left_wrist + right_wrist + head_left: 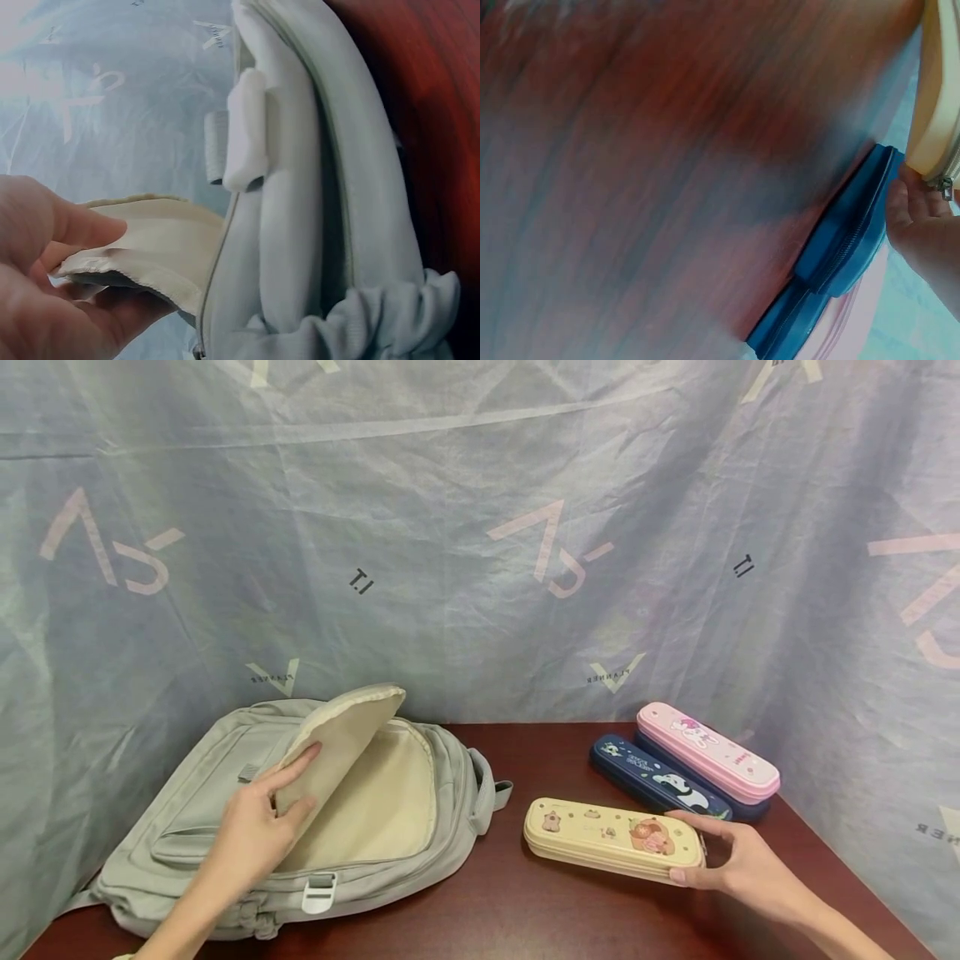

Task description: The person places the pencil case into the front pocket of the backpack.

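Note:
A grey-green backpack [217,752] lies on the table at the left, its front pocket unzipped. My left hand [262,818] pinches the pocket's flap [341,752] and holds it raised, showing the cream lining [382,802]. In the left wrist view, the thumb and fingers of that hand [67,262] grip the flap's edge [150,240]. At the right, my right hand [738,860] grips the end of a yellow pencil case [600,839] with small animal pictures. The right wrist view shows the yellow case [934,97] and its zipper pull [946,187] beside the fingers.
Behind the right hand, a navy panda pencil case [652,777] lies next to a pink pencil case [708,747], which rests on another navy case [753,810]. A printed grey cloth [450,527] hangs behind the dark red table [480,910].

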Available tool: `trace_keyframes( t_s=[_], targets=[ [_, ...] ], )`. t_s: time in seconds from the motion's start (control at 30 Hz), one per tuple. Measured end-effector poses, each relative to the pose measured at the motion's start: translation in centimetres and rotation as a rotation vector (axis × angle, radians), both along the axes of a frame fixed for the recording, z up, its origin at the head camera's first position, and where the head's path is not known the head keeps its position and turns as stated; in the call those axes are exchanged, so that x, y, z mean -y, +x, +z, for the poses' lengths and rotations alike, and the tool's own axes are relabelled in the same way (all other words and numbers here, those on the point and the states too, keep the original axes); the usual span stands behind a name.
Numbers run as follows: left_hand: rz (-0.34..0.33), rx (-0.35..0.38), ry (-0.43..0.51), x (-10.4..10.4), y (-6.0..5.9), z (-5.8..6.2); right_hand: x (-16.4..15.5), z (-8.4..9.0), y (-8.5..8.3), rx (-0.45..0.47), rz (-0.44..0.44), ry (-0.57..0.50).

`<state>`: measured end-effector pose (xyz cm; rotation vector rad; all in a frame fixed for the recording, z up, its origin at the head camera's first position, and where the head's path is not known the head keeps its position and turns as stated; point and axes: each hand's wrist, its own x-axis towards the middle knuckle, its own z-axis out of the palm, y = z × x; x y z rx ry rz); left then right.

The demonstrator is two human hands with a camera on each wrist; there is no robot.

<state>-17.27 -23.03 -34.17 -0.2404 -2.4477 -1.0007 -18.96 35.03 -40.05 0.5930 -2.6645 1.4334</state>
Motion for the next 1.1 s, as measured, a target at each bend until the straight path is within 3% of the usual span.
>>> trace_keyframes(
  t_s=[0.27,0.73,0.9,1.1],
  targets=[
    [-0.001,0.016,0.109,0.7,0.4,0.5,0.2,0.3,0.2,-0.006,-0.026,-0.017],
    [-0.028,0.051,0.219,1.3,1.4,0.8,0.6,1.8,-0.2,-0.008,-0.068,-0.015],
    [-0.032,0.028,0.231,1.6,1.3,0.6,0.8,2.2,-0.4,0.018,-0.085,-0.012],
    [-0.057,0.019,0.325,1.8,1.0,0.5,0.9,2.3,-0.6,0.028,-0.080,-0.035]
  ],
)
